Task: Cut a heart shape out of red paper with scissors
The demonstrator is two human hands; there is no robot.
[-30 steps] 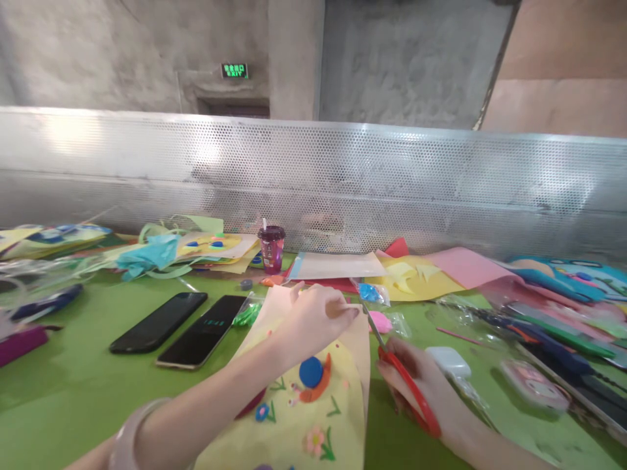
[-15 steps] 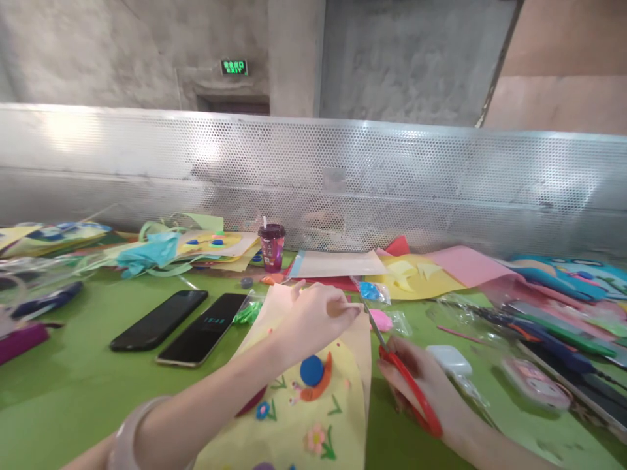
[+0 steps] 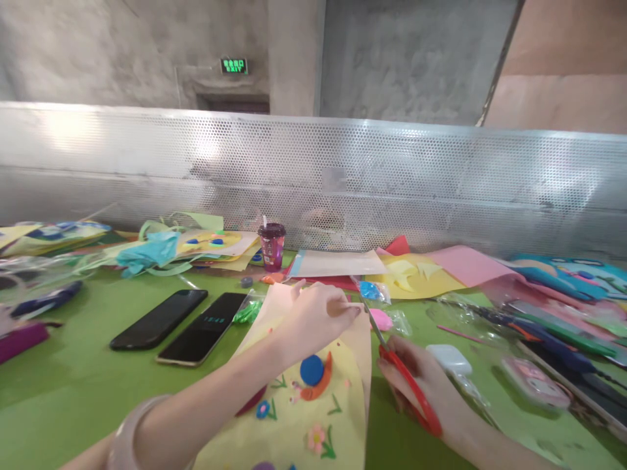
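Observation:
Red-handled scissors [image 3: 410, 386] are gripped in my right hand [image 3: 426, 382], their metal blades pointing up and to the left. My left hand [image 3: 318, 316] is closed in a pinch just left of the blade tips; what it pinches is too small to make out. Under my left hand and forearm lies a pale yellow sheet [image 3: 294, 444] on a pinkish backing sheet [image 3: 360, 329]. Clay shapes decorate the yellow sheet: a snail with a blue shell [image 3: 312, 370] and orange body, a pink flower [image 3: 315, 438], a small blue flower [image 3: 263, 409] and green leaves.
Two phones [image 3: 159, 320] [image 3: 203, 328] lie left on the green table [image 3: 73, 391]. Behind are a purple cup [image 3: 272, 247], coloured papers [image 3: 421, 277] and bagged blue clay [image 3: 371, 291]. At right lie a white case [image 3: 449, 359], a pink case [image 3: 536, 384] and tools. A perforated metal barrier [image 3: 392, 189] stands behind.

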